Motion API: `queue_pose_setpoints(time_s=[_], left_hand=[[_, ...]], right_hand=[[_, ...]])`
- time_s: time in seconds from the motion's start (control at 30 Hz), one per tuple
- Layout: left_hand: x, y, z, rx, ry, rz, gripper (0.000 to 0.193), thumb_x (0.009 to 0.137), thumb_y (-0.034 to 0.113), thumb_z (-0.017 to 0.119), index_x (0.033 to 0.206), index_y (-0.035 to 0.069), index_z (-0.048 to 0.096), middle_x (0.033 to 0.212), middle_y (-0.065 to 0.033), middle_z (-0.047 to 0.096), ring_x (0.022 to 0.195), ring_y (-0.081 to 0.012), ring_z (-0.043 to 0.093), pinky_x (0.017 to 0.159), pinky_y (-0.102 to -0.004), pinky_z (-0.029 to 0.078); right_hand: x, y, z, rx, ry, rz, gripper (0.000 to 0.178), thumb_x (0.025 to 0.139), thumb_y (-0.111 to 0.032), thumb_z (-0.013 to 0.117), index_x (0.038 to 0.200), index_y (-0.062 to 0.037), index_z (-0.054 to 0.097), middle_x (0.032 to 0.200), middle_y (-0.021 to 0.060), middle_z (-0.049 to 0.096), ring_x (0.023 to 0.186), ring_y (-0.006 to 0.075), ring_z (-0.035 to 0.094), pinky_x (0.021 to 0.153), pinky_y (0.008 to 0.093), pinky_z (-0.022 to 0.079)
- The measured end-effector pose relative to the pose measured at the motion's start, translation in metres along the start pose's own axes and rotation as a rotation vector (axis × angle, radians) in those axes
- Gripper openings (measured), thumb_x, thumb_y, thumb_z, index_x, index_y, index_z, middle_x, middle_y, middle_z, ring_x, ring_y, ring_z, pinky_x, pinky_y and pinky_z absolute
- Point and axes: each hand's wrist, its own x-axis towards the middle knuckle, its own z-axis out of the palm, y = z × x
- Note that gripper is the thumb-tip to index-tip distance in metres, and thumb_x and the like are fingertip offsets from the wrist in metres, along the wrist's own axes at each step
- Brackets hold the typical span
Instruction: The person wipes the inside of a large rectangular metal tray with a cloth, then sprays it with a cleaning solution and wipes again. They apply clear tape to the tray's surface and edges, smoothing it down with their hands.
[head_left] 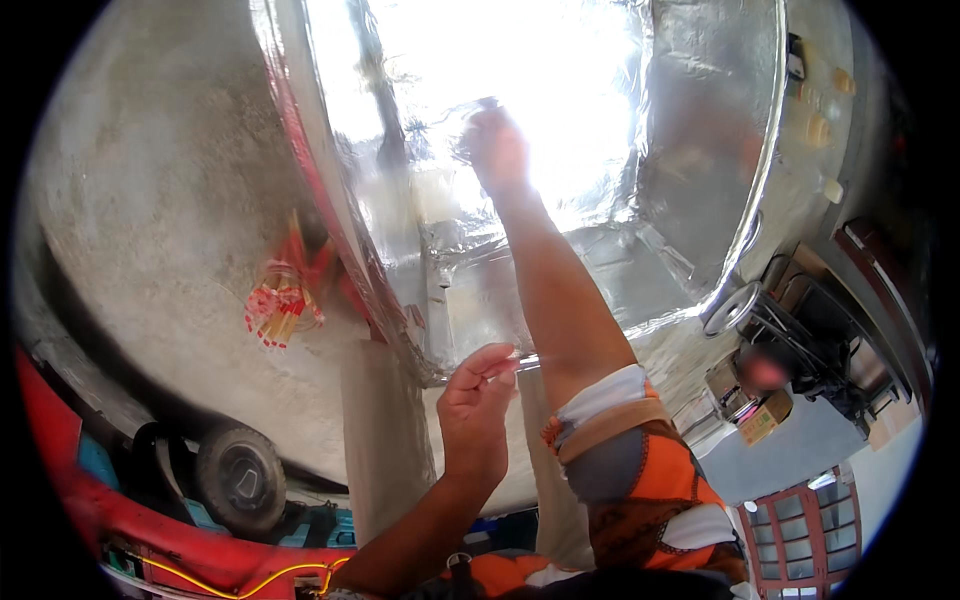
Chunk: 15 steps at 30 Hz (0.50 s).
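Note:
A large box lined with shiny silver foil [585, 275] lies open in front of me. Into it reaches my right hand [500, 150], low over the foil and blurred by glare. Its fingers look curled, but a dark smudge at their tips is too washed out to name. My left hand [478, 400] is by the box's near rim, thumb and fingertips drawn together. Whatever thin thing may be between them does not show clearly. My right sleeve [640, 470] is orange, grey and white, with a tan band around its cuff.
Left of the box, a bundle of red-tipped sticks [285, 300] is on the concrete floor [150, 170]. A red vehicle [75, 450] with a black wheel [240, 480] stands at lower left. To the right are a cardboard carton [765, 418], dark clutter and a red-framed window [808, 535].

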Motion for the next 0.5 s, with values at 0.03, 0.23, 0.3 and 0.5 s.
queue_pose_setpoints(time_s=[0.03, 0.23, 0.3, 0.5], left_hand=[[0.000, -0.001, 0.002, 0.000, 0.001, -0.006, 0.024, 0.084, 0.006, 0.055, 0.108, 0.003, 0.055, 0.099, -0.0016, 0.057, 0.090, -0.0063, 0.050, 0.076, -0.0218, 0.039], [0.003, -0.002, 0.002, -0.012, 0.030, 0.013, 0.021, 0.082, 0.001, 0.050, 0.102, 0.001, 0.056, 0.101, -0.0066, 0.059, 0.088, -0.0114, 0.055, 0.071, -0.0245, 0.042], [0.003, -0.002, 0.003, -0.003, 0.017, 0.002, 0.021, 0.082, 0.001, 0.050, 0.102, 0.001, 0.056, 0.101, -0.0067, 0.059, 0.088, -0.0117, 0.055, 0.071, -0.0246, 0.042], [0.001, -0.003, 0.004, -0.002, 0.012, 0.001, 0.021, 0.081, 0.000, 0.049, 0.101, 0.001, 0.056, 0.100, -0.0065, 0.059, 0.087, -0.0120, 0.055, 0.071, -0.0248, 0.042]], right_hand=[[-0.008, 0.007, 0.015, -0.087, 0.010, -0.094, 0.011, 0.076, -0.015, 0.052, 0.081, -0.0087, 0.060, 0.083, 0.0087, 0.059, 0.075, 0.0250, 0.057, 0.067, 0.0336, 0.046], [-0.041, -0.029, 0.014, 0.303, -0.220, 0.308, 0.010, 0.078, -0.010, 0.049, 0.080, -0.0086, 0.058, 0.086, 0.0105, 0.056, 0.082, 0.0287, 0.055, 0.072, 0.0359, 0.045], [-0.042, -0.037, 0.020, 0.400, -0.179, 0.291, 0.010, 0.078, -0.011, 0.049, 0.080, -0.0076, 0.058, 0.089, 0.0122, 0.056, 0.084, 0.0304, 0.054, 0.072, 0.0368, 0.045], [-0.056, -0.042, 0.028, 0.314, -0.178, 0.244, 0.012, 0.079, -0.008, 0.047, 0.085, -0.0071, 0.057, 0.095, 0.0124, 0.055, 0.090, 0.0302, 0.053, 0.076, 0.0368, 0.044]])
